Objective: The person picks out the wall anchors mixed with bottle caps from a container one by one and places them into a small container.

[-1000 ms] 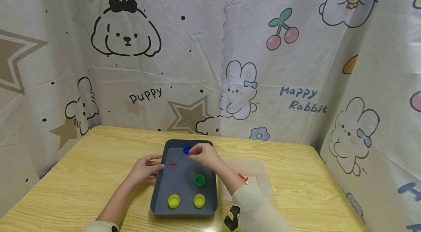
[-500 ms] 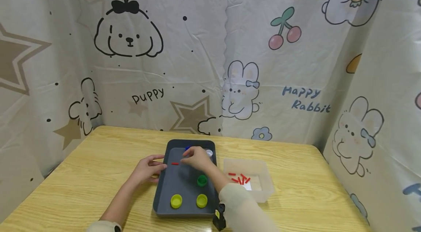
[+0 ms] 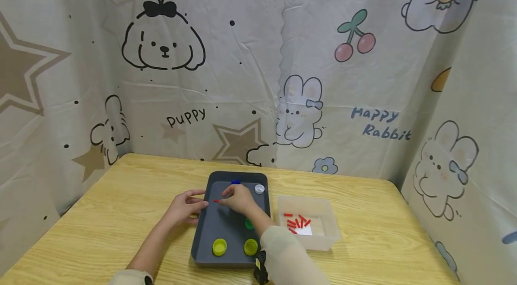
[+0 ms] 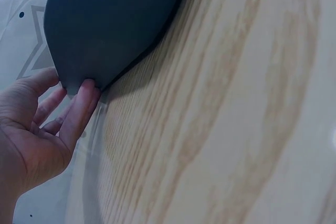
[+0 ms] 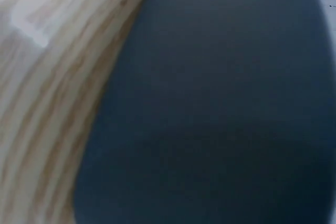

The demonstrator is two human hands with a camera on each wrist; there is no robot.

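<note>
My left hand (image 3: 185,207) is at the left side of the dark grey tray (image 3: 230,231), fingers spread and loosely bent. In the left wrist view its fingertips (image 4: 88,84) touch the tray's outer wall (image 4: 115,24). Over the tray, my right hand (image 3: 239,199) reaches down with bent fingers, the tips right at a small red stick (image 3: 216,201) and overlapping its right end. I cannot tell whether it pinches the stick. A blue cap (image 3: 235,182) lies behind this hand, partly hidden, and a green cap (image 3: 249,224) is partly covered by the forearm.
Two yellow caps (image 3: 219,247) sit at the tray's near end, and a white cap (image 3: 260,189) lies at its far right. Right of the tray stands a translucent box (image 3: 329,226) holding several red sticks (image 3: 297,223). A patterned curtain (image 3: 242,74) hangs behind the wooden table (image 3: 371,231).
My right hand has moved left and nearer from beside the blue cap to the red stick, uncovering the white cap and more of the box. My left hand stays at the tray.
</note>
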